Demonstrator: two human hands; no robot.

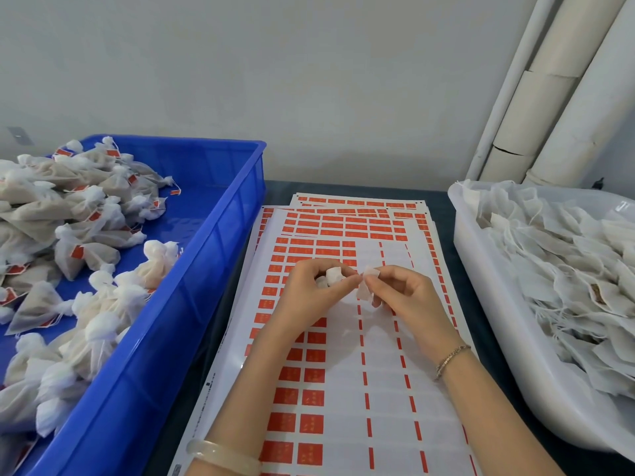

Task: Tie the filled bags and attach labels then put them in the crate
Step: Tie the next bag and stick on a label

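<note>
Pinching a small white mesh bag above the sheets of red labels on the bench, the left hand curls its fingers around the bunched top, while the right hand nips the loose end. The label print is too small to read. Tied, tagged bags lie in the blue crate.

Two hands meet above a label sheet of red stickers on a dark table. The left hand grips a small white bag; the right hand pinches its loose white end. A blue crate of tied, labelled bags sits left; a white tub of untied bags sits right.
</note>
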